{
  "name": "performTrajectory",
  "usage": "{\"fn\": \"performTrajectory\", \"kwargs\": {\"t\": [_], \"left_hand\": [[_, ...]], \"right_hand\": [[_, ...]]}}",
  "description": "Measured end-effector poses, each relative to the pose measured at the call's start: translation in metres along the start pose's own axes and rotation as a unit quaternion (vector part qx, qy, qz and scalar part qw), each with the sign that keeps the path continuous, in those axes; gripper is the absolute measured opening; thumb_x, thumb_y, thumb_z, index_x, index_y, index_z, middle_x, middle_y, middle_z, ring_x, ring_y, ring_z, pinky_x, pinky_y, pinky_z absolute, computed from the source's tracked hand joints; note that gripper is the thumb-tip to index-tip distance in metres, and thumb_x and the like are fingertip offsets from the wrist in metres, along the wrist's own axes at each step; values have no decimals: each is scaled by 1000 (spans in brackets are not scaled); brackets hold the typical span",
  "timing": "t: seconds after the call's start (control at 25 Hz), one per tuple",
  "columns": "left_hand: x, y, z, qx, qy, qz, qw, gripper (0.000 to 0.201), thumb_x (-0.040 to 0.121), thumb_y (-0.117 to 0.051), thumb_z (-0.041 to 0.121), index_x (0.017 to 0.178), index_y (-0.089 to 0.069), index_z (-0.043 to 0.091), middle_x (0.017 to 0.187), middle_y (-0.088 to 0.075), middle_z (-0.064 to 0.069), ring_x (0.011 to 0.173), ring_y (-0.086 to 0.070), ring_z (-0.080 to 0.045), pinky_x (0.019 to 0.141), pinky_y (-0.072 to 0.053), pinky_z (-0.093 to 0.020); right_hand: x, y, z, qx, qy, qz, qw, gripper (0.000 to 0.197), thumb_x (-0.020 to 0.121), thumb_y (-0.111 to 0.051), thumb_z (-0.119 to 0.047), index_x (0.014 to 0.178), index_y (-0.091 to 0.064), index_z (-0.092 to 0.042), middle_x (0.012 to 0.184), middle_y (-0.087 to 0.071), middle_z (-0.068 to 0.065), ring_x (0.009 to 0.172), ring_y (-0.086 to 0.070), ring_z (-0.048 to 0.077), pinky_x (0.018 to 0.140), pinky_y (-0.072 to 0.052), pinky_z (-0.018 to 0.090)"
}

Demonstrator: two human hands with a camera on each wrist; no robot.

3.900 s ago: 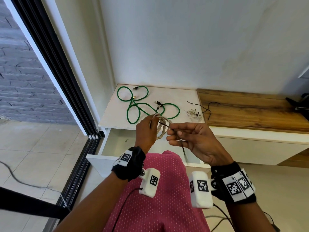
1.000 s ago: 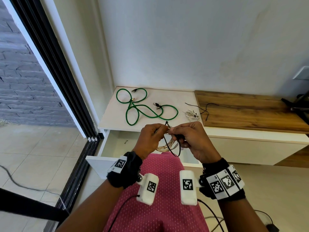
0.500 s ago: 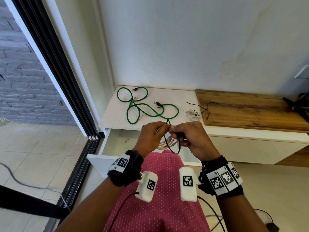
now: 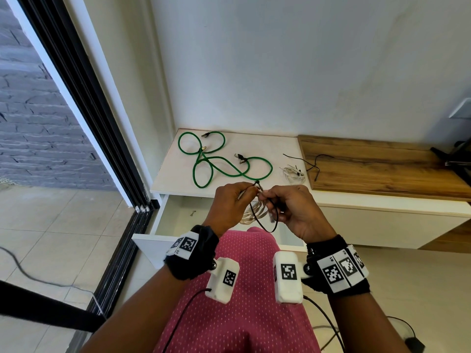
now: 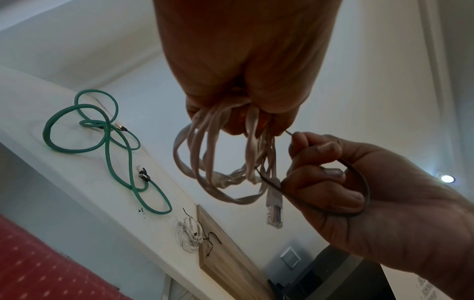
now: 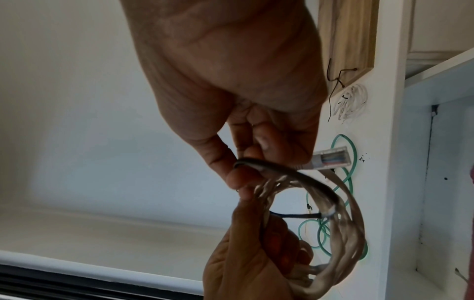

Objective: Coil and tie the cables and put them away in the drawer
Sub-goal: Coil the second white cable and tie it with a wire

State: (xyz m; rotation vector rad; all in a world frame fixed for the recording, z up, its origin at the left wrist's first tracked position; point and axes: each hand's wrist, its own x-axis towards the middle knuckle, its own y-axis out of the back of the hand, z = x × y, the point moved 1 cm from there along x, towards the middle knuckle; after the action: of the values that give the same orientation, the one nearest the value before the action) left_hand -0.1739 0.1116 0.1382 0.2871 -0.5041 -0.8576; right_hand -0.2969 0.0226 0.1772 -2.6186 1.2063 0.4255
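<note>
Left hand [image 4: 230,203] grip pinches the coiled beige ethernet cable [image 5: 225,162] above the open drawer [image 4: 178,217]; right hand [image 4: 293,210] pinches black tie [image 5: 359,188]. Cinch snug, keep loops bunched.

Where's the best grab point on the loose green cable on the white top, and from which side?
Judging by its pose: grip the green cable at the crossing where its loops overlap, coming straight down from above. It lies flat on the white top, so a top pinch there likely gathers several strands together. Avoid the plug ends.
</note>
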Motion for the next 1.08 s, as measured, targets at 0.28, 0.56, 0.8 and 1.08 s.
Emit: {"fn": "performTrajectory", "kwargs": {"t": [0.28, 0.56, 0.8, 1.08], "left_hand": [[0, 2, -1, -4, 12, 2, 1000, 23, 96, -54, 20, 96, -74, 9, 77, -70, -10, 69, -60, -27, 67, -48, -38], [0, 0, 1, 0, 0, 3, 1000, 22, 95, -56, 19, 97, -74, 7, 81, -72, -12, 72, -63, -25, 71, -49, -41], [0, -1, 1, 41, -60, -22, 997, 26, 97, -53, 22, 106, -72, 7, 86, -74, -8, 73, -66, -16, 68, -49, -24], [1, -3, 1, 130, -117, -66, 982, 33, 96, -46, 32, 108, -70, 12, 78, -71, -5, 65, -59, -15, 61, -43, -27]], "right_hand": [[-1, -1, 0, 1, 2, -1, 1000, 13, 82, -62, -6, 78, -72, 2, 55, -61, 6, 48, -52, 11, 53, -35, 27], [-2, -2, -2, 4, -6, 5, 1000, 14, 81, -62, -6, 74, -72, 1, 53, -59, 7, 48, -50, 12, 52, -32, 26], [-2, 2, -4, 54, 11, -15, 998, 14, 84, -65, -7, 74, -73, -3, 65, -64, 10, 50, -54, 10, 44, -37, 19], [0, 10, -2, 17, 30, -36, 999, 17, 82, -70, -8, 95, -67, 2, 65, -65, 13, 50, -51, 13, 44, -42, 20]]}}
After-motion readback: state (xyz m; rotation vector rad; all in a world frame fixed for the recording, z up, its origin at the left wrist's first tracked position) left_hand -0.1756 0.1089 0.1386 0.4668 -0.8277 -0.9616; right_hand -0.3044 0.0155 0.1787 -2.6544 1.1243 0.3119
